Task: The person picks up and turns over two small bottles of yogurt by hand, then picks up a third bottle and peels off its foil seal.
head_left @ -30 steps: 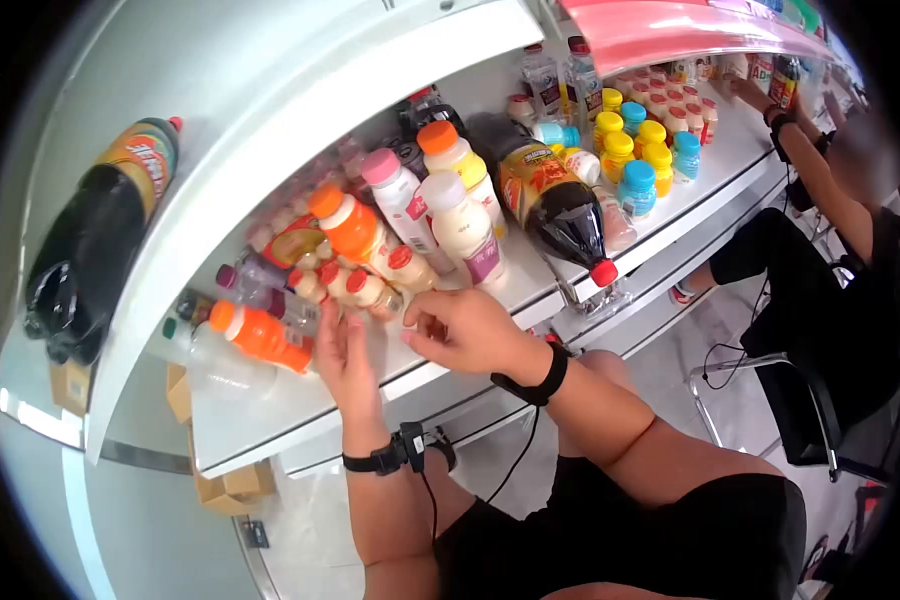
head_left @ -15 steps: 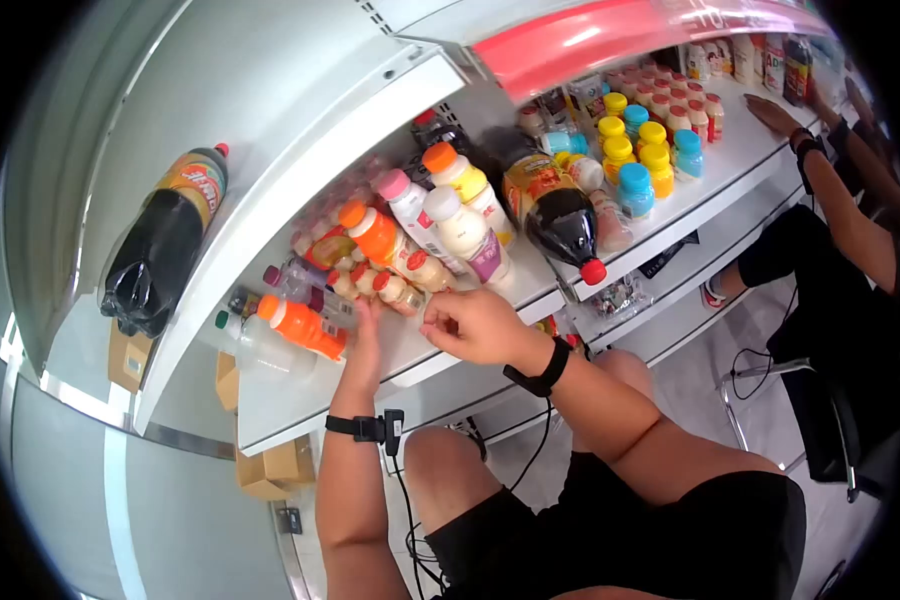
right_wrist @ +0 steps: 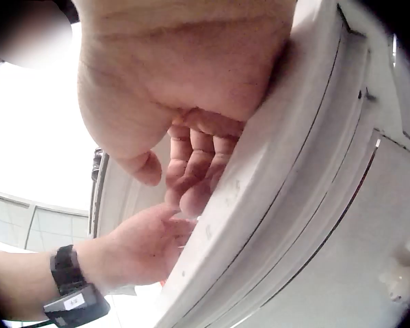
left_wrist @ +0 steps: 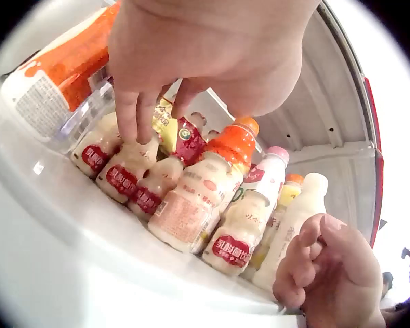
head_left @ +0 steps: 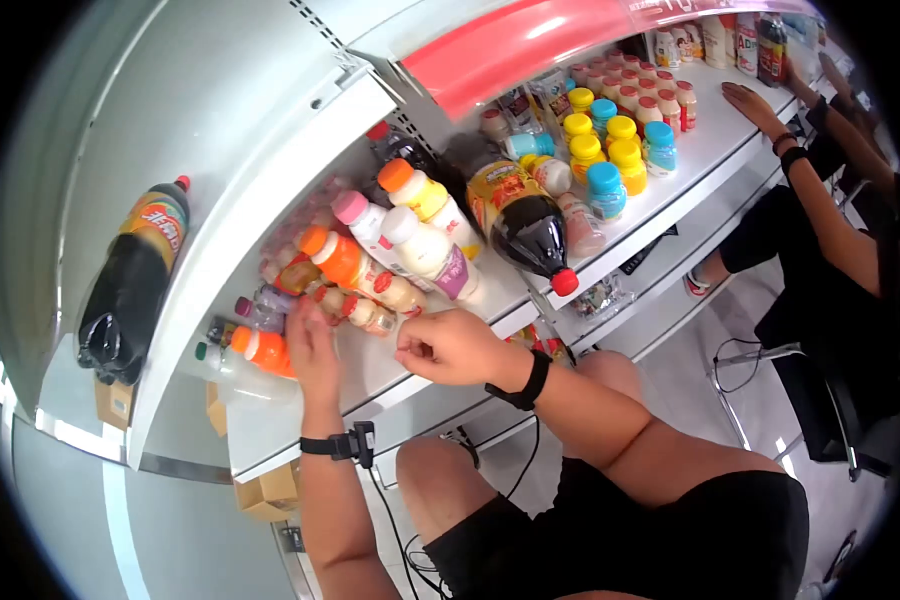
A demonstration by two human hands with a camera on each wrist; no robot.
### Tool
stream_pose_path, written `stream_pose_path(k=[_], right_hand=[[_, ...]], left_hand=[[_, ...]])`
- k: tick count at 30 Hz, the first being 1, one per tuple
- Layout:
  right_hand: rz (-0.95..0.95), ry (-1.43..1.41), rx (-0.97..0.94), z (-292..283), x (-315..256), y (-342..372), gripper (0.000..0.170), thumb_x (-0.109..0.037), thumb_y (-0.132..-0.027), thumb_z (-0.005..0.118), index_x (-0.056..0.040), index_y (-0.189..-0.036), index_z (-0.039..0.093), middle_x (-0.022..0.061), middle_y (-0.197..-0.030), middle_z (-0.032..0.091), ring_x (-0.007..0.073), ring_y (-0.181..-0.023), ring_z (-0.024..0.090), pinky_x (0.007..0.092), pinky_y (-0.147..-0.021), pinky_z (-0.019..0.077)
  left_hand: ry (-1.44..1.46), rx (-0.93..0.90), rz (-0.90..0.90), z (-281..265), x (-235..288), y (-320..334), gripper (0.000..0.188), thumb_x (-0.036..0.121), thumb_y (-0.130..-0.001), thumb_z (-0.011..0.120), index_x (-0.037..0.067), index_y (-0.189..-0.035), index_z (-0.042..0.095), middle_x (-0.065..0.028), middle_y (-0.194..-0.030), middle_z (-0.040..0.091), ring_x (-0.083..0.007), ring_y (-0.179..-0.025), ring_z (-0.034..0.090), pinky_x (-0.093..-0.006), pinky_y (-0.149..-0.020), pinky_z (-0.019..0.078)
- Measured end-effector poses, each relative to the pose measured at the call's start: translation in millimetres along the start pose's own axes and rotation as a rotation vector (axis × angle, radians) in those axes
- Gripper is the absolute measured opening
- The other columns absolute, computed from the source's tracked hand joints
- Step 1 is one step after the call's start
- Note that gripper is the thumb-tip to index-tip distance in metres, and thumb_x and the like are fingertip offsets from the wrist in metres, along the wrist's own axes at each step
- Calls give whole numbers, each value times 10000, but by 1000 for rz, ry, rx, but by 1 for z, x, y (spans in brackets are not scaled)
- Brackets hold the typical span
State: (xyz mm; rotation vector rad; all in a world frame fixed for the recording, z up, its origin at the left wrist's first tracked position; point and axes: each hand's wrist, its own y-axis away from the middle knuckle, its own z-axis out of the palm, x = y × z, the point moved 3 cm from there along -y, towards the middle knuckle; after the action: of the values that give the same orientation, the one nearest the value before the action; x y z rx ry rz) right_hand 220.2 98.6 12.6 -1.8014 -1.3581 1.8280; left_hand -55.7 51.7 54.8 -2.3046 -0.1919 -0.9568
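Observation:
My left hand (head_left: 313,350) reaches over the shelf, fingers extended down onto the top of a small yogurt drink bottle (left_wrist: 121,179) with a red label. Similar small bottles (left_wrist: 232,240) stand beside it in an uneven row. To the left lies an orange-capped drink bottle (head_left: 266,352), partly hidden behind my left hand. My right hand (head_left: 455,346) rests by the shelf's front edge with loosely curled fingers and nothing in them, near the white bottle with a purple label (head_left: 435,258).
Taller bottles, one pink-capped (head_left: 365,222), stand behind the small ones. A big dark soda bottle (head_left: 518,215) lies to the right, beside yellow- and blue-capped jars (head_left: 606,190). Another large dark bottle (head_left: 135,280) lies on the upper left shelf. A second person's hand (head_left: 755,108) touches the shelf's far right.
My left hand has shifted left and forward, its fingertips now over the leftmost small bottles. My right hand stays near the shelf edge, still loosely curled. The head view has swung slightly.

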Motion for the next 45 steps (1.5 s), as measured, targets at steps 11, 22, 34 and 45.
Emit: stream_pose_path(k=[11,22,34,45], right_hand=[[28,-22,-28,-2,1,1,142,-158,-965,797,-70,-922,694,46,-747,714,197,-621,702,335,-595,545],[94,31,-30,0,-2,-1,155,-167,-963,800,-64,-912,696,79,-731,701,244,-631,722,367,-600,561],[198,-2,-122,3,-5,-8,116,-92,-983,782,-16,-931,711,47,-760,702,122,-650,672,282,-598,520],[-22,82,-36,-20,-41,15,336,-93,-927,816,15,-1199,651,89,-1060,754,135,-864,718,259,-705,565]], left_hand=[[-77,-27,-140,22,-5,-24,688,484,-1172,491,-48,-1609,495,-274,-1629,501,-365,-1418,590,-430,-1059,550],[-366,88,62,9,0,-10,403,135,-1038,614,28,-1425,656,-240,-1403,603,-420,-1249,611,-477,-1059,519],[59,94,-58,5,10,21,403,-86,-945,640,-29,-1344,630,-114,-1054,719,-218,-936,737,-347,-865,600],[467,-59,-235,-5,24,69,350,48,-1059,736,4,-1392,639,-82,-1171,742,-125,-889,745,-234,-588,549]])
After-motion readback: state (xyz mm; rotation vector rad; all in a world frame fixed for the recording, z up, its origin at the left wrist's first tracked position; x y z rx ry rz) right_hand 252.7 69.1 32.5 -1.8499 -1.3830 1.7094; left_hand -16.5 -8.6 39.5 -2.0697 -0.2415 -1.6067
